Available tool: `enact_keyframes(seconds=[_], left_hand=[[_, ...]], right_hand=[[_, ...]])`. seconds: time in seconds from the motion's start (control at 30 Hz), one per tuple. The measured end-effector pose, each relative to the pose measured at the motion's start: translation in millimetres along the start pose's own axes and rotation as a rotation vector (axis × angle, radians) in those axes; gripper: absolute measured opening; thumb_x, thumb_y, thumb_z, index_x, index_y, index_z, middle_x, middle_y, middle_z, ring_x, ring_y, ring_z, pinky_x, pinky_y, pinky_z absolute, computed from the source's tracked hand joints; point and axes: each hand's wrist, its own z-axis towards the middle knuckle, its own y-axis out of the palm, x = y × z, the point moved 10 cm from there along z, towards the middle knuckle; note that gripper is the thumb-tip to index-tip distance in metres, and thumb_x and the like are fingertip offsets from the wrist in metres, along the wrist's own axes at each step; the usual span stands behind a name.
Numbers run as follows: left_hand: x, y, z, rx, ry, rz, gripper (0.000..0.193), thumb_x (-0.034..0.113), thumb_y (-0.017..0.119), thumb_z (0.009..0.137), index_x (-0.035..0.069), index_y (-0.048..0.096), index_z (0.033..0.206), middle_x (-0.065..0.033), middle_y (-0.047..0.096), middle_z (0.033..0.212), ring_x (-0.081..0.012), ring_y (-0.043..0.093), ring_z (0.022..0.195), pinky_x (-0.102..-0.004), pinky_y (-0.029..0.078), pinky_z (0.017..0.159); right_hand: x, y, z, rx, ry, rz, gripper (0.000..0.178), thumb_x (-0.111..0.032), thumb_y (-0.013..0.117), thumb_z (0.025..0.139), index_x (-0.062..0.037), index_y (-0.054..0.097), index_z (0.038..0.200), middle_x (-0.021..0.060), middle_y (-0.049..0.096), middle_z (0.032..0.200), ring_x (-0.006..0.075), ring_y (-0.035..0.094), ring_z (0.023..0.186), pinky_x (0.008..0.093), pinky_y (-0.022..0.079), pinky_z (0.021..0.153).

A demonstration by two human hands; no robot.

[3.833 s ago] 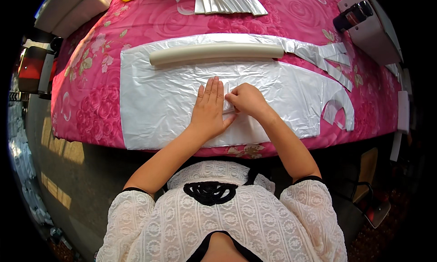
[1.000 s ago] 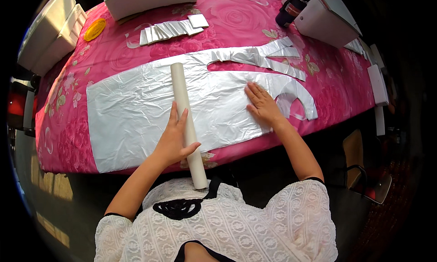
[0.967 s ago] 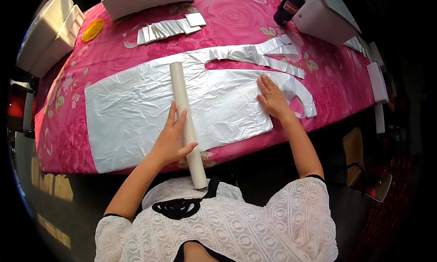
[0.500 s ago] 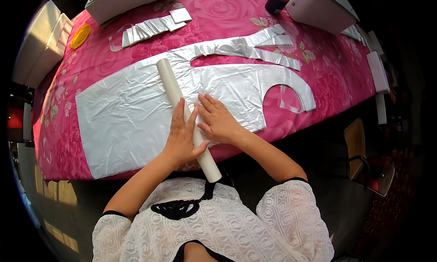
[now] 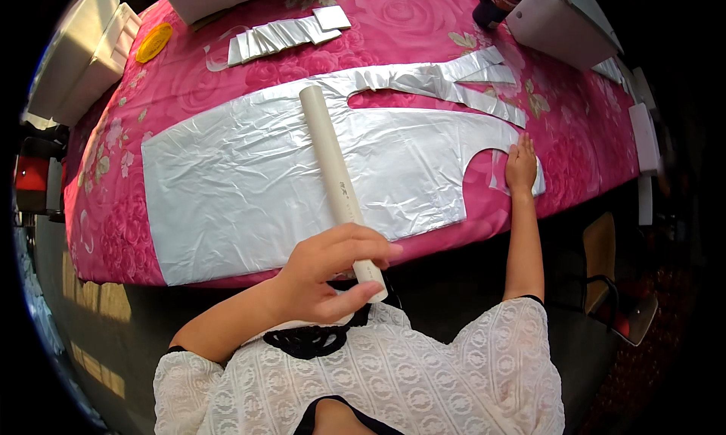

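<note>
A silvery-white plastic apron, creased, lies folded flat, its curved neck cut-out at the right and its ties at the upper right. Across its middle rests a long off-white plastic pipe, slanting from the far edge toward my body, its near end past the table edge. My left hand curls around that near end, thumb on one side and fingers on the other. Stretched out to the right, my right hand presses flat on the apron's neck loop, fingers straight.
A pink floral cloth covers the table. At the back lie a pleated silvery strip and a yellow disc. White boxes stand at the back and left, with a dark bottle beside one. A chair is at the right.
My right hand has moved from beside the pipe to the neck loop at the right. My left hand has slid toward me and closed round the pipe's near end.
</note>
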Motion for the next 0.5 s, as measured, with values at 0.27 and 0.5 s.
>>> enact_keyframes(seconds=[0.27,0.5], left_hand=[[169,-30,-20,-0.029,0.555,-0.787,0.008,0.019,0.066,0.079,0.012,0.066,0.077,-0.0046,0.064,0.082,-0.0133,0.056,0.068,-0.0222,0.043,0.056],[183,-36,-33,0.618,-0.122,-0.304,0.025,0.018,0.069,0.073,0.018,0.051,0.056,0.0003,0.045,0.059,-0.0105,0.042,0.056,-0.0203,0.029,0.048]], right_hand=[[-17,-9,5,0.022,0.0,0.041,0.046,-0.023,0.041,0.088,0.0044,0.045,0.126,0.0208,0.042,0.132,0.0348,0.038,0.124,0.0377,0.028,0.104],[-9,-15,-5,0.073,-0.024,-0.022,0.041,-0.02,0.042,0.088,0.0053,0.051,0.119,0.0218,0.048,0.126,0.0341,0.045,0.119,0.0372,0.034,0.101]])
